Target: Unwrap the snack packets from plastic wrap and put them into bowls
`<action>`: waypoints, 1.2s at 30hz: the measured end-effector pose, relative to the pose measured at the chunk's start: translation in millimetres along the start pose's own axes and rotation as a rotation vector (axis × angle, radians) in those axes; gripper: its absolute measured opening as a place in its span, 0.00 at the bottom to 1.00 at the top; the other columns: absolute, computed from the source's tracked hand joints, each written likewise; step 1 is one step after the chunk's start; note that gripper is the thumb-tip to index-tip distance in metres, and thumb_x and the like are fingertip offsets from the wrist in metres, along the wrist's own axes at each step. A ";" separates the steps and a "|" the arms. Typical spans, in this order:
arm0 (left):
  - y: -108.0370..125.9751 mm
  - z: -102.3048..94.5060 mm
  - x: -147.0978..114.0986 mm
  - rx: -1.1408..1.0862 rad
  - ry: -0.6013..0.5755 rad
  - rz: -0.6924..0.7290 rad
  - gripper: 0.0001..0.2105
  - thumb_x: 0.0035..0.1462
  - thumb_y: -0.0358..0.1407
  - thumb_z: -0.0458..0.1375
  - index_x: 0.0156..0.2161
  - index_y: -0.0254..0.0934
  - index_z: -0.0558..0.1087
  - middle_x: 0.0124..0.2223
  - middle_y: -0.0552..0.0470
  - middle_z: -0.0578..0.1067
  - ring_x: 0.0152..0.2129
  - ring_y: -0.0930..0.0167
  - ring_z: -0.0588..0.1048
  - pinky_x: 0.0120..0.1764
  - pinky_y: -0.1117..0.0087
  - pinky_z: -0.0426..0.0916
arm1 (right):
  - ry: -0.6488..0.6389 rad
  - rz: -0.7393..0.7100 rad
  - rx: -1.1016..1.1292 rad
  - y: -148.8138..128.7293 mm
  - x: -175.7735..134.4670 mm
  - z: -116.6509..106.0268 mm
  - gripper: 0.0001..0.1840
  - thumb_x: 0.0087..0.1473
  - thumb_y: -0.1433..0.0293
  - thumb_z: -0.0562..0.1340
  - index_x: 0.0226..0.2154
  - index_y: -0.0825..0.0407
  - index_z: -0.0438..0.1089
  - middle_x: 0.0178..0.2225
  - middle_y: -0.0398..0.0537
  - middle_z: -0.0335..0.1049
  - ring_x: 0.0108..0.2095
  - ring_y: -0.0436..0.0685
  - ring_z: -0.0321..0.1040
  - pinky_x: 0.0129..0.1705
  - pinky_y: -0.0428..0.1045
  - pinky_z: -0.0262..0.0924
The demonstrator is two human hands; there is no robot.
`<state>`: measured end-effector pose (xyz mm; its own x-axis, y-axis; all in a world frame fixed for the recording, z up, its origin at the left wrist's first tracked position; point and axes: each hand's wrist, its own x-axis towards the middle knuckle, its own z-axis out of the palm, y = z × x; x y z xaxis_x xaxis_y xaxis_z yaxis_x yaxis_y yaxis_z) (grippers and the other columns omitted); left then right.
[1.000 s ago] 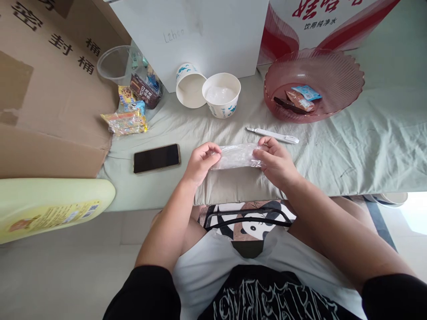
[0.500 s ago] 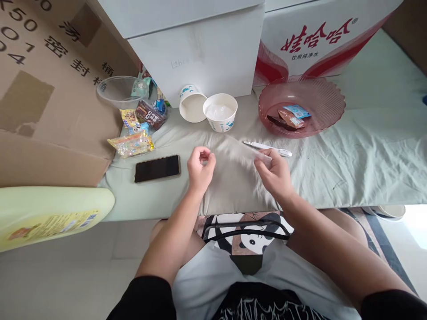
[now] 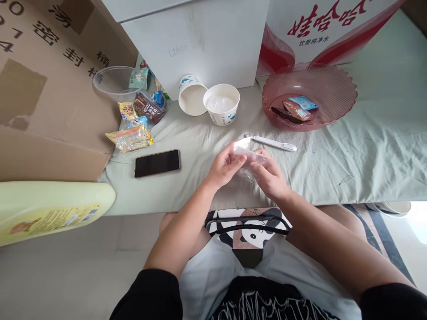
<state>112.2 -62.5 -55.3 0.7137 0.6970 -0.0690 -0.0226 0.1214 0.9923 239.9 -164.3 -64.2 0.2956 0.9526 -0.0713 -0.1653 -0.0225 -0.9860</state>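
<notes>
Plastic film [image 3: 246, 173] between inward-turned left hand [image 3: 223, 167] and right hand [image 3: 271, 177]

There is a single view, from a camera worn on the person's head. It looks forward and steeply down from above the lap, so the black shirt [image 3: 267, 306] fills the bottom edge and the arms reach up from the lower corners. The hands [image 3: 224, 167] lie near the centre, within arm's reach of the lens. Beyond them the desk [image 3: 373, 169] runs across the frame, up to the white box [image 3: 200, 49], whose top is cut off. The wide frame also crops the carton [image 3: 63, 120] and bottle [image 3: 50, 206] at left and takes in floor [image 3: 83, 266] below.
</notes>
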 end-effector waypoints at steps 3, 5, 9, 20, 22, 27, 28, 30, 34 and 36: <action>4.9 -0.6 -4.3 -0.021 -0.029 0.026 0.31 0.53 0.60 0.67 0.53 0.40 0.77 0.54 0.44 0.81 0.56 0.60 0.77 0.57 0.62 0.72 | -0.019 -0.062 0.089 2.0 6.0 4.3 0.25 0.55 0.42 0.66 0.40 0.44 0.74 0.43 0.48 0.76 0.47 0.62 0.73 0.53 0.58 0.67; 6.0 -1.4 -6.9 -0.018 0.006 0.022 0.27 0.56 0.58 0.66 0.52 0.40 0.79 0.53 0.45 0.82 0.55 0.61 0.78 0.56 0.63 0.72 | 0.006 -0.079 0.072 0.6 9.0 6.9 0.25 0.56 0.42 0.65 0.39 0.45 0.78 0.45 0.49 0.78 0.50 0.62 0.74 0.55 0.59 0.67; 3.6 -6.3 -11.3 0.006 0.021 -0.037 0.29 0.56 0.60 0.65 0.49 0.37 0.79 0.46 0.44 0.83 0.46 0.62 0.81 0.50 0.64 0.74 | 0.120 -0.053 0.010 -4.7 10.3 9.7 0.25 0.55 0.42 0.67 0.34 0.47 0.80 0.36 0.48 0.79 0.40 0.60 0.75 0.48 0.57 0.69; 0.3 -2.1 -4.6 0.042 -0.123 0.024 0.36 0.49 0.63 0.67 0.55 0.39 0.78 0.56 0.42 0.81 0.56 0.56 0.78 0.58 0.58 0.72 | -0.062 -0.006 0.091 1.3 8.6 9.3 0.27 0.55 0.40 0.65 0.34 0.46 0.81 0.40 0.49 0.80 0.48 0.64 0.75 0.57 0.59 0.67; 0.6 -1.1 -2.1 0.055 -0.109 0.032 0.34 0.51 0.65 0.64 0.50 0.37 0.80 0.57 0.41 0.80 0.57 0.55 0.77 0.59 0.58 0.72 | -0.049 0.018 0.105 0.6 10.2 9.0 0.27 0.55 0.40 0.65 0.36 0.45 0.81 0.41 0.49 0.80 0.50 0.64 0.74 0.57 0.58 0.67; -0.1 -1.8 -4.2 0.023 -0.016 0.022 0.30 0.56 0.61 0.63 0.51 0.37 0.80 0.55 0.42 0.82 0.54 0.58 0.79 0.58 0.60 0.72 | 0.097 0.002 -0.050 -3.1 13.7 9.0 0.24 0.58 0.45 0.63 0.33 0.48 0.76 0.31 0.45 0.73 0.37 0.58 0.70 0.42 0.54 0.66; -0.6 -2.3 -5.4 0.005 0.012 0.025 0.29 0.56 0.60 0.64 0.51 0.37 0.80 0.54 0.42 0.82 0.54 0.59 0.79 0.57 0.61 0.72 | 0.132 -0.011 -0.114 -3.2 14.1 8.5 0.22 0.59 0.47 0.63 0.32 0.49 0.75 0.30 0.44 0.71 0.34 0.56 0.67 0.39 0.52 0.63; -1.6 -3.6 -7.8 -0.031 0.066 0.026 0.28 0.54 0.59 0.67 0.50 0.38 0.80 0.52 0.43 0.83 0.52 0.60 0.80 0.57 0.61 0.72 | 0.166 -0.025 -0.200 -2.2 14.4 7.4 0.18 0.59 0.51 0.64 0.32 0.50 0.73 0.28 0.43 0.67 0.30 0.53 0.62 0.35 0.51 0.59; -3.2 -6.0 -10.7 -0.137 0.127 -0.017 0.29 0.51 0.58 0.70 0.50 0.39 0.80 0.50 0.45 0.84 0.49 0.61 0.81 0.54 0.62 0.74 | 0.199 -0.051 -0.183 0.8 14.8 7.2 0.16 0.54 0.57 0.68 0.40 0.48 0.69 0.34 0.44 0.68 0.34 0.53 0.65 0.34 0.49 0.62; -4.1 -6.1 -11.4 -0.184 0.104 -0.037 0.28 0.52 0.57 0.69 0.49 0.38 0.80 0.49 0.45 0.84 0.48 0.61 0.81 0.52 0.62 0.74 | 0.242 -0.080 -0.139 1.1 15.6 7.1 0.21 0.51 0.58 0.71 0.44 0.47 0.66 0.41 0.46 0.68 0.40 0.54 0.68 0.36 0.49 0.65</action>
<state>99.9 -66.6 -59.2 0.6409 0.7575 -0.1246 -0.1321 0.2688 0.9541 237.6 -147.3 -65.4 0.5213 0.8533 -0.0095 -0.0067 -0.0070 -1.0000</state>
